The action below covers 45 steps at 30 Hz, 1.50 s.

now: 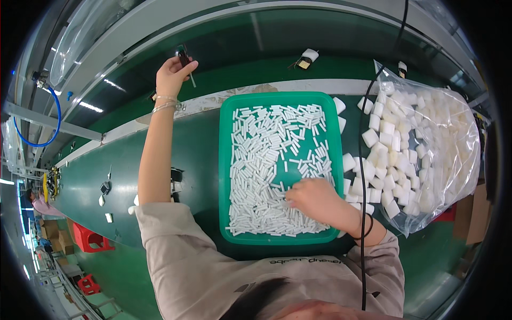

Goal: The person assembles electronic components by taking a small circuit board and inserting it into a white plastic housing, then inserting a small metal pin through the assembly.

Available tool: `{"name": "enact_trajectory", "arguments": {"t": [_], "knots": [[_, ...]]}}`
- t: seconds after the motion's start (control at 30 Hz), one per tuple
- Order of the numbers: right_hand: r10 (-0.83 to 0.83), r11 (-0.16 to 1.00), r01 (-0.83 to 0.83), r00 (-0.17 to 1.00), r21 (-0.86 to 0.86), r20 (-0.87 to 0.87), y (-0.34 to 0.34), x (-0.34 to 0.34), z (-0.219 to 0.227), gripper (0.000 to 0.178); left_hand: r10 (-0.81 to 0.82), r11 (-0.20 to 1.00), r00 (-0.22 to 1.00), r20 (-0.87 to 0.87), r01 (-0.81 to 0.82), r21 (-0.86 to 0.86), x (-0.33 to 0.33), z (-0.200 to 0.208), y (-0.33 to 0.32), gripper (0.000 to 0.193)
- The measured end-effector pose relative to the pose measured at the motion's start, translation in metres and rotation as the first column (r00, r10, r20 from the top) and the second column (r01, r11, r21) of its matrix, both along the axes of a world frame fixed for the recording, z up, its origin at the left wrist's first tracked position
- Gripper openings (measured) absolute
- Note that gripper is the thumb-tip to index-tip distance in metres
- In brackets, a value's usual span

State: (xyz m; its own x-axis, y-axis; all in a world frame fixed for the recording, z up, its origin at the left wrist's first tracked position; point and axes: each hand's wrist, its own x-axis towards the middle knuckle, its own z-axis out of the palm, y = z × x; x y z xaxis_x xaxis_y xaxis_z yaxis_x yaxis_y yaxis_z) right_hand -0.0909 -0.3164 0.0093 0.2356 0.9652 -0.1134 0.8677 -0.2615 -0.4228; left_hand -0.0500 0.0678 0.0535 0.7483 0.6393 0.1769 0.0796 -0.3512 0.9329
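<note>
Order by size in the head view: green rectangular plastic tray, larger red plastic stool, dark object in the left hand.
1. Green rectangular plastic tray
2. Larger red plastic stool
3. Dark object in the left hand

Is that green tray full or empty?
Partly full: small white sticks cover most of the green tray, but bare green shows near its middle.

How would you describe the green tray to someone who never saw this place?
Start from the long dark green table directly before the person. On it lies a bright green rectangular tray with rounded corners. Unlike the clear bag of chunky white blocks at its right, it holds many thin white sticks.
</note>
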Motion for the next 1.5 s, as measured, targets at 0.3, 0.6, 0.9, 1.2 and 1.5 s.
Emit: {"name": "enact_trajectory", "arguments": {"t": [0.3,0.6,0.9,1.2,1.5], "knots": [[-0.09,0.818,0.173,0.981,0.549,-0.174,0.001,0.017,0.018,0.021,-0.284,0.612,0.801,0.526,0.574,-0.544,-0.094,0.032,-0.169,0.043],[-0.13,0.602,0.634,0.678,0.486,-0.724,-0.012,0.016,0.053,0.016,-0.351,0.74,0.765,0.54,0.58,-0.341,-0.123,0.04,-0.206,0.04],[-0.092,0.588,0.626,0.681,0.512,-0.727,-0.016,0.016,0.059,0.016,-0.464,0.776,0.757,0.459,0.598,-0.202,-0.125,0.041,-0.215,0.037],[-0.151,0.609,0.596,0.734,0.522,-0.662,-0.016,0.016,0.063,0.016,-0.457,0.786,0.819,0.347,0.555,-0.273,-0.122,0.042,-0.216,0.036],[-0.276,0.58,0.451,0.892,0.678,-0.358,-0.016,0.014,0.059,0.015,-0.519,0.82,0.829,0.208,0.552,-0.154,-0.115,0.034,-0.223,0.034]]}}
